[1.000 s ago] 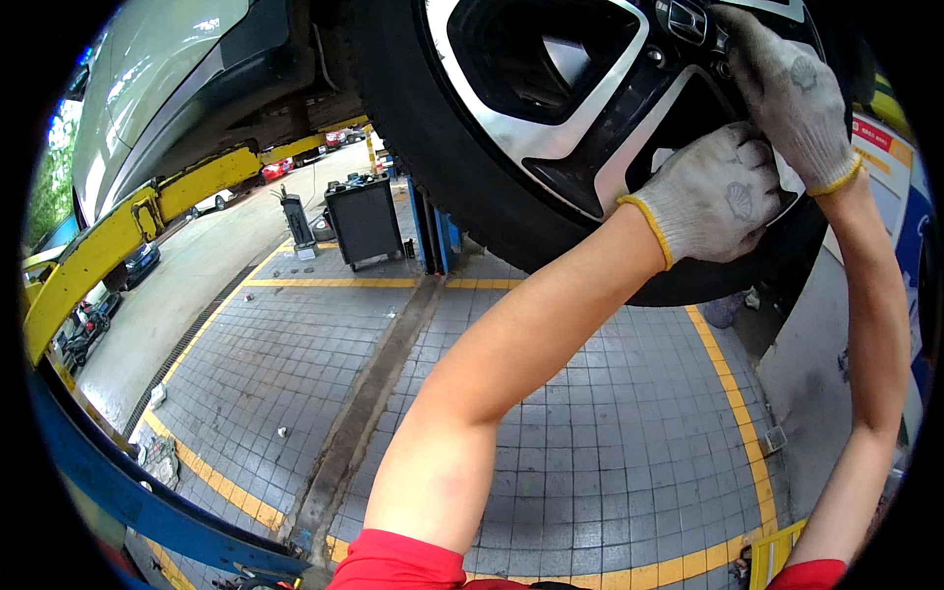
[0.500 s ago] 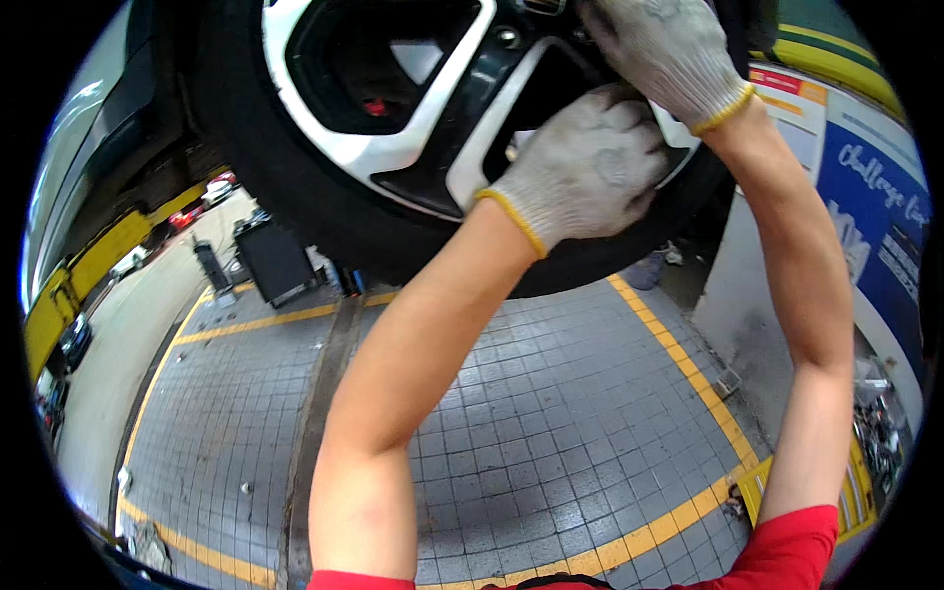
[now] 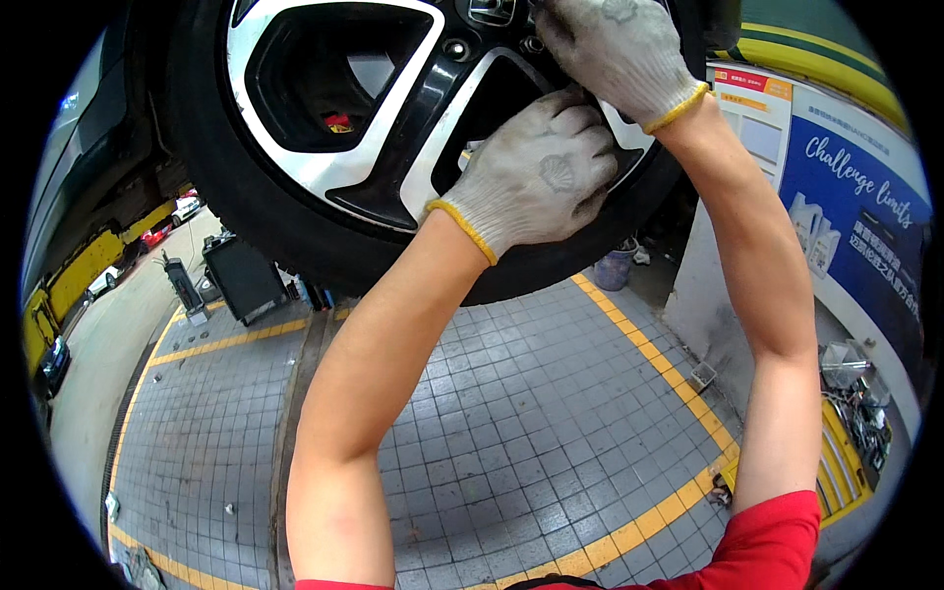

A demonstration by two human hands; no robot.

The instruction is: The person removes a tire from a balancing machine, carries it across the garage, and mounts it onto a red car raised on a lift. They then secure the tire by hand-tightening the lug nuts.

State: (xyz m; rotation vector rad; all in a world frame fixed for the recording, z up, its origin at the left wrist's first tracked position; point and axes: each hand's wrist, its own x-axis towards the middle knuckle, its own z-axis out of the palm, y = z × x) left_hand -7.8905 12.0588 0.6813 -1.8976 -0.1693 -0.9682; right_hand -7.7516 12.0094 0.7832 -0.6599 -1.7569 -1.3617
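A raised car wheel [image 3: 329,169] with black and silver spokes fills the top of the view, its black tyre [image 3: 246,216] hanging above the floor. My left hand [image 3: 546,177], in a whitish knit glove with a yellow cuff, lies over the lower right of the wheel, fingers curled round a spoke. My right hand [image 3: 624,59], gloved alike, is higher up by the hub. Its fingers are bent in against the wheel near a lug nut [image 3: 533,44]; whatever they pinch is hidden. Another lug hole [image 3: 456,49] shows left of it.
Grey floor tiles [image 3: 492,393] with yellow lines lie below. At left stands a black cabinet [image 3: 246,280]. On the right are a blue-and-white poster panel [image 3: 846,197], a yellow slatted rack [image 3: 846,472] and a pile of metal parts [image 3: 870,403]. A bucket [image 3: 612,270] sits behind the tyre.
The whole view has shifted, so the wheel and both arms sit further left in it. Both hands keep their places on the wheel, with no clear change of grip.
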